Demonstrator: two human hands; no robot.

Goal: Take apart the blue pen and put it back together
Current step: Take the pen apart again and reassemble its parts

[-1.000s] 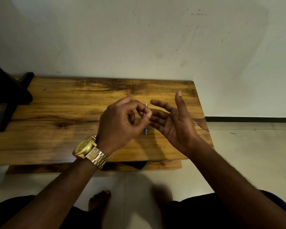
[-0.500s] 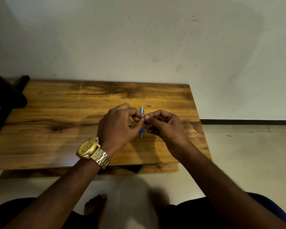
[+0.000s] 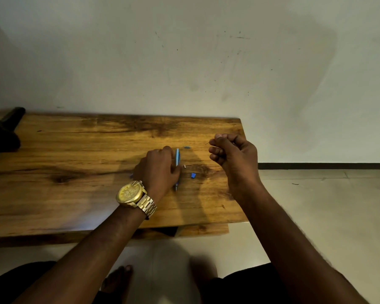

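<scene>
The blue pen barrel [image 3: 177, 157] lies lengthwise on the wooden table [image 3: 75, 154], tip toward me. My left hand [image 3: 157, 168] rests palm down right beside it, thumb against the barrel; what is under the fingers is hidden. A blue sliver [image 3: 131, 176] peeks out at that hand's left side. My right hand [image 3: 234, 154] is raised over the table's right end, fingers pinched on a thin dark pen part [image 3: 207, 143] that sticks out to the left. Loose on the table are a small blue piece [image 3: 193, 175], a tiny white piece [image 3: 184, 166] and a small grey-blue piece [image 3: 186, 147].
A dark object [image 3: 0, 137] stands on the table's far left end. The table backs onto a pale wall [image 3: 184, 62]. Its right edge ends just beyond my right hand, over tiled floor [image 3: 316, 205]. My bare foot [image 3: 119, 279] is below the front edge.
Both hands were pinched together above the pen. They have since parted: the left hand dropped to the table beside the barrel, and the right moved right with a thin part. Small pieces now show.
</scene>
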